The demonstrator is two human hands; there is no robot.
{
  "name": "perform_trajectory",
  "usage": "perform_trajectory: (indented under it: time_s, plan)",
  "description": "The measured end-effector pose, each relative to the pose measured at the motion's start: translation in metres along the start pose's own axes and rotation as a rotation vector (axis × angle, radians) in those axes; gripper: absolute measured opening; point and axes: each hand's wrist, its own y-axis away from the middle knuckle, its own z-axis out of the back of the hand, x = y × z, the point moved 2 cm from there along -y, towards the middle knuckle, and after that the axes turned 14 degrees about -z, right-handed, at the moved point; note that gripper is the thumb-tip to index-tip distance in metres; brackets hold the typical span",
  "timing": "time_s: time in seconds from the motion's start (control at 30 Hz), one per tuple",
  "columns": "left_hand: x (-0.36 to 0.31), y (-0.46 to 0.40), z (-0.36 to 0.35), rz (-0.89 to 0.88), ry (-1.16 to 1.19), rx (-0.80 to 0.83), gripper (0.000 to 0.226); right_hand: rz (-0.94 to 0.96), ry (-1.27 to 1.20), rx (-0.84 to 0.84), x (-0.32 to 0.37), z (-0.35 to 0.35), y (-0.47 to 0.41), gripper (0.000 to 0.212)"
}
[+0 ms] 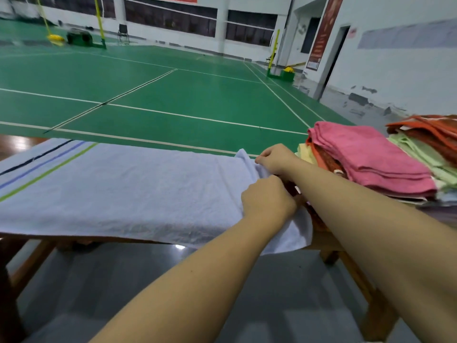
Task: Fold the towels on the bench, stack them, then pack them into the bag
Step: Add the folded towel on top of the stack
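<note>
White towel (pixel 118 184) lies lengthwise along the desk (pixel 319 240), stretching left from both hands; left hand (pixel 268 196) and right hand (pixel 278 159) each pinch its right-end corners.

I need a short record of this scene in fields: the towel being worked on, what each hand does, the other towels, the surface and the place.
towel in work: white towel, spread flat along the bench, coloured stripes at its left end
left hand: left hand grips the towel's right end, near edge
right hand: right hand pinches the same end, far corner
other towels: pile at right, pink on top, orange and pale green beside it
surface: wooden bench
place: indoor court, green floor with white lines
bag: not in view
</note>
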Motion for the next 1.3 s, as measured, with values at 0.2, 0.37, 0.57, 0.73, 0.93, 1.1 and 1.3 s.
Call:
perform_trajectory:
  time_s: [0.2, 0.37, 0.57, 0.73, 0.93, 1.1, 1.3]
  plan:
    - [0.003, -0.008, -0.005, 0.021, 0.012, 0.045, 0.007, 0.004, -0.032, 0.021, -0.001, -0.009, -0.008, 0.018]
    - [0.014, -0.013, 0.006, 0.018, 0.129, 0.149, 0.025, -0.033, -0.235, 0.031, -0.003, -0.004, -0.009, 0.006]
    - [0.028, -0.008, 0.024, 0.106, 0.689, 0.226, 0.021, -0.090, -0.584, 0.143, -0.004, 0.011, -0.008, 0.013]
    - [0.043, 0.004, 0.034, 0.239, 1.111, 0.099, 0.008, -0.144, -0.667, 0.201, -0.006, 0.024, 0.000, 0.016]
    - [0.035, 0.012, 0.046, 0.372, 1.247, 0.002, 0.021, -0.210, -0.904, 0.240, -0.003, 0.031, 0.009, 0.012]
    - [0.035, 0.012, 0.053, 0.372, 1.000, 0.071, 0.089, -0.101, -1.004, 0.316, 0.009, 0.033, 0.014, 0.005]
    - [0.061, 0.015, 0.071, 0.281, 0.613, 0.123, 0.055, -0.146, -0.677, 0.504, 0.013, 0.024, 0.024, 0.014]
